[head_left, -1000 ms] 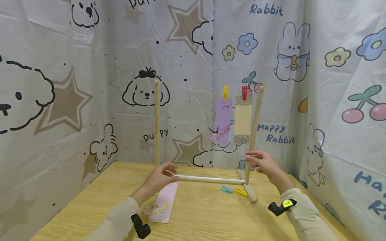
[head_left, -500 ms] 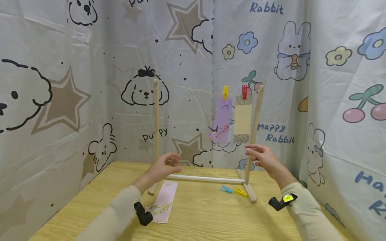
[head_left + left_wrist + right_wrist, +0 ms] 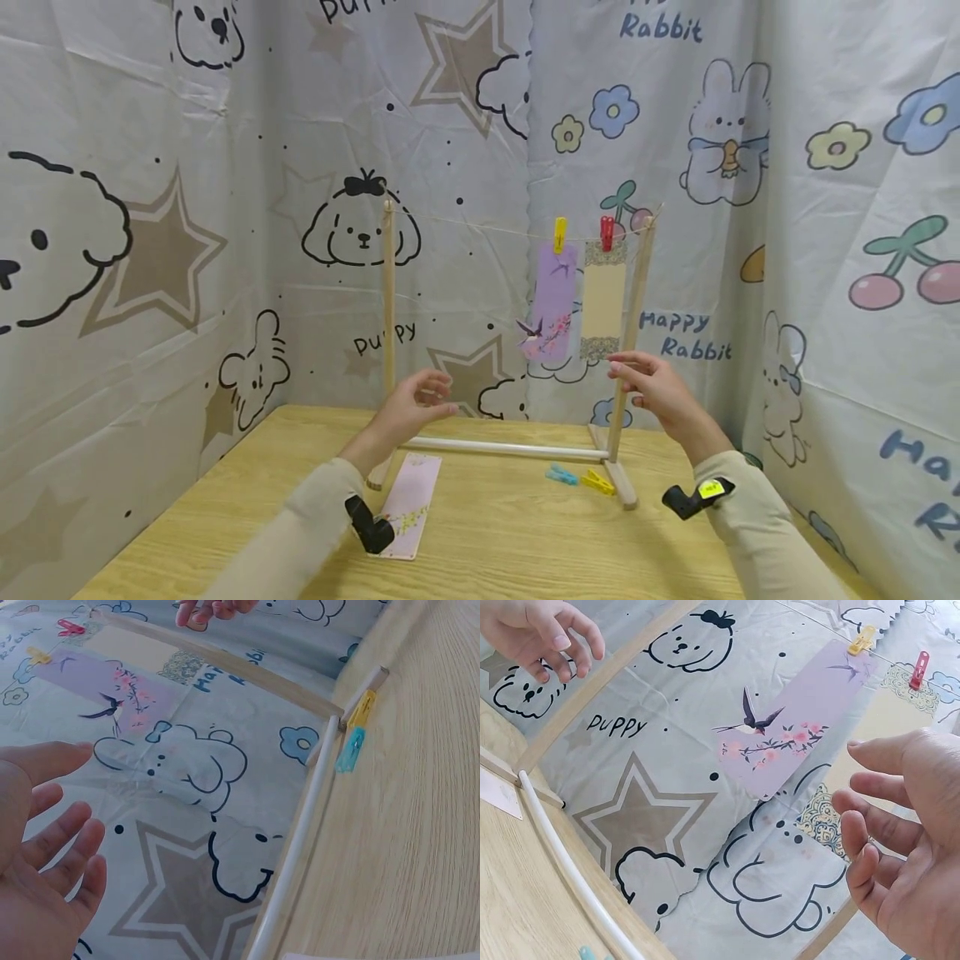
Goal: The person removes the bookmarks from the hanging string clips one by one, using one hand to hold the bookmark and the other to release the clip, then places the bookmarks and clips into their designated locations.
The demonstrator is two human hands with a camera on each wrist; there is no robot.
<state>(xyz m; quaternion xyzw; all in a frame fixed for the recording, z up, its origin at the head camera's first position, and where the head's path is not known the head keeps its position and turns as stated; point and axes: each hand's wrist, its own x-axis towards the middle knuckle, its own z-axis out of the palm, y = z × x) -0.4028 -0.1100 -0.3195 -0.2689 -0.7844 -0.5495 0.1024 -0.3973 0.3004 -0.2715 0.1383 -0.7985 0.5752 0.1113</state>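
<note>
My left hand [image 3: 411,411] hovers above the white rod near the stand's left post, fingers loosely bent and holding nothing. Close to the right post, my right hand [image 3: 663,404] is raised, also holding nothing, as its palm [image 3: 922,847] shows in the right wrist view. From the string hang a purple bookmark [image 3: 553,292] with a swallow and blossoms, under a yellow clothespin [image 3: 560,235], and a cream bookmark [image 3: 603,296] with patterned ends, under a red clothespin [image 3: 607,233]. A pink bookmark [image 3: 414,496] lies on the table below my left hand, partly hidden by the wrist camera.
The wooden stand has a left post [image 3: 389,308], a right post [image 3: 636,308] and a white rod [image 3: 517,450] low between them. A blue clothespin [image 3: 562,475] and another yellow clothespin [image 3: 597,482] lie by the right foot [image 3: 622,487]. Printed curtains enclose the table [image 3: 510,542].
My left hand has lifted up from near the white rod and the pink bookmark's top end, its fingers spreading. The right hand has risen slightly. The hanging bookmarks stay in place.
</note>
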